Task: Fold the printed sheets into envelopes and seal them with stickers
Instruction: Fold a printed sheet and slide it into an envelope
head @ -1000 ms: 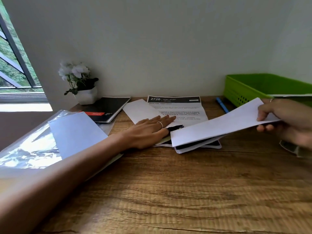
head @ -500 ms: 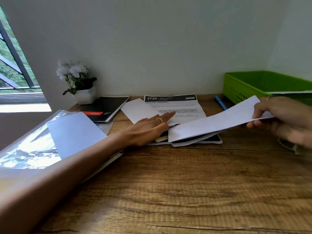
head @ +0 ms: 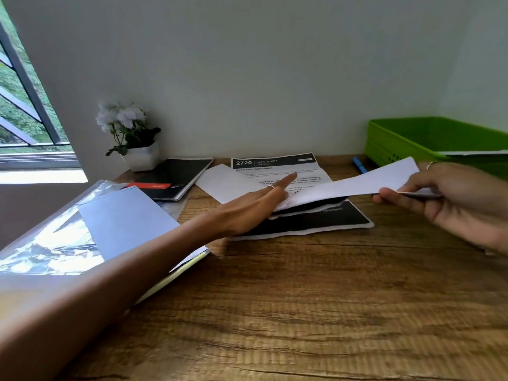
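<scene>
A printed sheet headed "2720" (head: 275,164) lies at the back of the wooden desk. My left hand (head: 253,207) rests flat on the paper pile, fingers stretched out over the sheets. My right hand (head: 450,196) pinches the right end of a white folded sheet (head: 357,185), lifted off the pile and slanting down to the left. Under it lies a dark printed sheet (head: 324,218). A blank white envelope (head: 220,182) sits beside the printed sheet.
A green basket (head: 412,138) stands at the back right with a blue pen (head: 360,165) beside it. A black notebook (head: 173,178) and a white flower pot (head: 141,158) sit at the back left. A clear plastic folder with a pale blue sheet (head: 118,218) lies at left.
My right hand has lifted the white folded sheet's right end and drawn it rightward. My left hand has slid forward over the pile.
</scene>
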Available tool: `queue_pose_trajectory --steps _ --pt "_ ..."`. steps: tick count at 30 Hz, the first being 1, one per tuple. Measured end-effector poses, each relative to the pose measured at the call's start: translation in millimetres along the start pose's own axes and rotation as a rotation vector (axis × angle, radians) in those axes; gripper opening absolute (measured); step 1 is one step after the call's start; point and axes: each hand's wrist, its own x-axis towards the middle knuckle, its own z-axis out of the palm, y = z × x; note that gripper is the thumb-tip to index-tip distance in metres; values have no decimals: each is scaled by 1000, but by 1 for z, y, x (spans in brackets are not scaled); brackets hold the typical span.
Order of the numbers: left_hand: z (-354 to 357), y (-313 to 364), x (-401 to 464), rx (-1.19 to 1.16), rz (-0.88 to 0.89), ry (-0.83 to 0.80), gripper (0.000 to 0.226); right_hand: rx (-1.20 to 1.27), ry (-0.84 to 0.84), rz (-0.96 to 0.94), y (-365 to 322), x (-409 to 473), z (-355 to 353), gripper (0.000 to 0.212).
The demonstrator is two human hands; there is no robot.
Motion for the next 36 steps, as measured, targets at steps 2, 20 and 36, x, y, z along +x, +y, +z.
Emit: queue_pose_trajectory --steps 2,20,36 --pt "-1 -1 1 -92 4 12 48 -18 -15 5 -1 1 -1 69" --pt "-51 -5 47 830 -49 -314 116 -299 59 -94 7 -10 13 48" --pt "-65 -5 57 877 -67 -487 118 -832 233 -340 17 -10 11 51"
